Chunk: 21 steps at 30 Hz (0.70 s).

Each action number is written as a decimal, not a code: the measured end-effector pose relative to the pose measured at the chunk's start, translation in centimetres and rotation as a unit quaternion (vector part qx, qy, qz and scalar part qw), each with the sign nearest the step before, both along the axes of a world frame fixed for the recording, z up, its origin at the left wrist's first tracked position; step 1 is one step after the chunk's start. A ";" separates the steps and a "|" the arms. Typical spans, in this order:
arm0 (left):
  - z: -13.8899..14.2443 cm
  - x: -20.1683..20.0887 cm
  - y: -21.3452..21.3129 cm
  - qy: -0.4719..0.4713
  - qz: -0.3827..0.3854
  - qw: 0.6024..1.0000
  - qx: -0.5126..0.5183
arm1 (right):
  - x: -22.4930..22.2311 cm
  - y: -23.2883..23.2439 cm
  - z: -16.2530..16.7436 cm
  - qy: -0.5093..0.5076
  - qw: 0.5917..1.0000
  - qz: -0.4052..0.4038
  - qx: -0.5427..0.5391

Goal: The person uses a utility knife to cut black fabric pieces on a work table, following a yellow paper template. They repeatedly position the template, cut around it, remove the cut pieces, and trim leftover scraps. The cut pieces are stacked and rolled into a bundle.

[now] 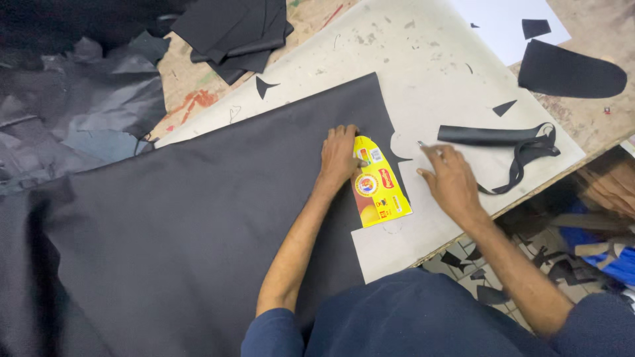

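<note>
Fabric (198, 218) carries one cutout beside our right hand (453, 182), which grips a small tool; our left hand (340, 158), open, presses the yellow pattern (378, 188) flat. Next outline remains uncut.

Yellow card template (378, 184) pressed flat by left hand (339, 157) at edge of large black fabric sheet (198, 218). Small pointed tool (423, 145) pinched in right hand (451, 180) just beside template, over pale cutting board (423, 73). Black strap (509, 142) lying right of hand. Curved black cut piece (569, 73) near far corner. Stacked black pieces (238, 33) at top.
</note>
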<state>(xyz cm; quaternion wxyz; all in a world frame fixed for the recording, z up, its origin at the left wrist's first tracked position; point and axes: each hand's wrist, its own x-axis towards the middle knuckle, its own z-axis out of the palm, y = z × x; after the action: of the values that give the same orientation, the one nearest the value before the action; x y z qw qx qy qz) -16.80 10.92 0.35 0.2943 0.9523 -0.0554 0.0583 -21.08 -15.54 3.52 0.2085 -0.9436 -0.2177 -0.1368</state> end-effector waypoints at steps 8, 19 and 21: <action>-2.2 5.0 6.2 -0.168 0.202 0.806 -0.530 | -5.8 2.8 -2.5 0.172 0.983 -0.063 0.010; -2.8 7.0 -0.1 -0.225 0.304 0.898 -0.224 | -4.6 4.0 -4.3 0.433 0.838 -0.091 0.319; -2.7 7.2 -0.1 -0.243 0.299 0.900 -0.205 | -4.0 4.5 -5.0 0.472 0.744 -0.126 0.455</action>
<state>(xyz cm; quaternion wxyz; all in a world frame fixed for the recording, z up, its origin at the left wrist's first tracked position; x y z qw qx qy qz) -9.60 10.79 -2.39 0.4290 0.7990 0.1751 0.3832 -25.09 -11.08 -1.46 0.6701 -0.6996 0.1171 0.2188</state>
